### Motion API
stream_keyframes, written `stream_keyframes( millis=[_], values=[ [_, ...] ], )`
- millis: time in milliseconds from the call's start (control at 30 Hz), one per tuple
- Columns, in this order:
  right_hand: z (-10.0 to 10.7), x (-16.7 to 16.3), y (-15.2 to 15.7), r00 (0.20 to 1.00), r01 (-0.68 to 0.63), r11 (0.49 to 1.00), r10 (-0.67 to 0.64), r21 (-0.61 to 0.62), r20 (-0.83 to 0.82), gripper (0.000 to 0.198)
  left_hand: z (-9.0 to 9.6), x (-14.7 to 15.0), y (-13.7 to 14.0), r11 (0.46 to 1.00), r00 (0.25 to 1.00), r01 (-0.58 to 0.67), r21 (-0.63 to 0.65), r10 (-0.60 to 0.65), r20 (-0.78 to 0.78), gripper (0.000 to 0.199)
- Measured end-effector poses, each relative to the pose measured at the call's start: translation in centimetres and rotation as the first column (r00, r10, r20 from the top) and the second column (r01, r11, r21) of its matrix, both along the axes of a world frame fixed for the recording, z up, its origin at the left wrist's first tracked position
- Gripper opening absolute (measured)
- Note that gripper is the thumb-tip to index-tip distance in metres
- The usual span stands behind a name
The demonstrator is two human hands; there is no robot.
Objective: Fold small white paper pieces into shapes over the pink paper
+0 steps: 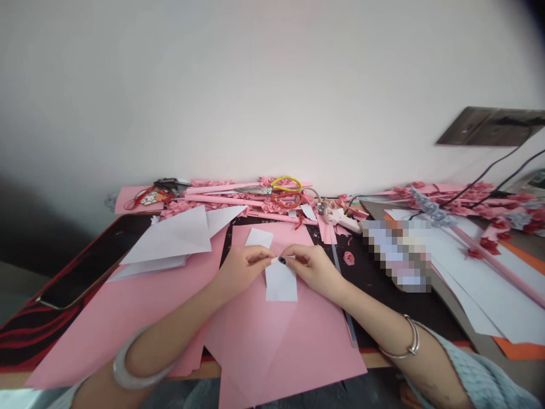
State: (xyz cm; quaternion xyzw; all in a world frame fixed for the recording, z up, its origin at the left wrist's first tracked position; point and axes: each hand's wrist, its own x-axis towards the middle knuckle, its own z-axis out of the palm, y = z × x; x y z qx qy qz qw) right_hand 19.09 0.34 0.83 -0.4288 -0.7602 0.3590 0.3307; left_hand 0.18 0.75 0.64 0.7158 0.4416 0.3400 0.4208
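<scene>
A small white paper piece (pixel 281 286) hangs from the pinched fingers of both hands over the pink paper sheets (pixel 298 341). My left hand (pixel 249 264) grips its top edge at the left, thumb against fingertips. On the right, my right hand (pixel 304 264) pinches the same edge, close beside the left fingertips. Another small white paper piece (pixel 259 238) lies on the pink paper just behind my hands. Whether the held piece is folded at the top is hidden by my fingers.
Scissors (pixel 287 184) with yellow and red handles lie among pink paper flowers and sticks along the wall. A pale glue gun (pixel 340 218) sits to their right. White sheets (pixel 170 238) and a dark tablet (pixel 93 261) are at left; more white sheets (pixel 481 284) lie right.
</scene>
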Motion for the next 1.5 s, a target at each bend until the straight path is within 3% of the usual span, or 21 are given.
stream_keyframes(
  millis=[200,367,500,600,667,867,1000,1133,1200,1267,1367,1500],
  values=[
    [0.4,0.0,0.0,0.989,-0.056,0.987,0.035,0.148,0.142,0.024,0.3,0.2,-0.2,0.988,0.983,0.014,0.156,0.015,-0.182,0.024],
    [0.1,1.6,1.1,0.992,0.013,0.996,-0.024,0.084,0.125,0.023,0.0,-0.6,0.2,0.984,0.984,-0.03,0.176,0.06,-0.168,0.022],
    [-0.2,2.4,1.9,0.982,0.19,0.982,-0.19,0.021,0.001,0.018,-0.2,-1.3,0.7,0.983,0.985,-0.092,0.158,0.113,-0.131,0.02],
    [0.1,1.6,1.4,0.997,0.073,0.997,-0.073,0.005,-0.035,0.016,0.0,-0.9,0.5,0.993,0.995,-0.034,0.117,0.045,-0.092,0.019],
    [0.3,0.7,0.7,0.999,0.01,1.0,-0.011,0.012,0.05,0.012,0.2,-0.4,0.2,0.996,0.997,0.023,0.086,-0.016,-0.078,0.02],
    [0.2,-0.1,0.0,0.994,-0.008,0.998,0.002,0.057,0.107,0.017,0.1,-0.1,0.1,0.995,0.992,0.056,0.083,-0.047,-0.113,0.022],
    [0.0,0.7,0.7,0.995,0.076,0.997,-0.077,0.029,0.058,0.017,-0.2,-1.2,1.0,0.992,0.99,-0.017,0.122,0.034,-0.137,0.022],
    [0.0,1.3,1.3,0.973,0.163,0.98,-0.179,-0.118,-0.144,0.018,-0.2,-2.0,1.4,0.969,0.979,-0.18,0.171,0.194,-0.069,0.02],
    [0.1,1.2,1.3,0.958,0.152,0.967,-0.195,-0.206,-0.21,0.016,-0.1,-1.8,1.1,0.984,0.994,-0.112,0.138,0.111,0.013,0.025],
    [0.1,1.0,1.2,0.953,0.131,0.957,-0.194,-0.26,-0.235,0.015,0.1,-1.3,0.6,0.993,0.999,0.029,0.117,-0.034,0.041,0.047],
    [0.0,0.6,0.8,0.95,0.113,0.954,-0.186,-0.276,-0.253,0.017,0.3,-0.7,0.0,0.973,0.986,0.164,0.164,-0.161,-0.032,0.071],
    [-0.5,0.4,0.7,0.937,0.084,0.949,-0.179,-0.304,-0.301,0.022,0.3,-0.7,-0.1,0.943,0.977,0.199,0.267,-0.169,-0.131,0.059]
  ],
)
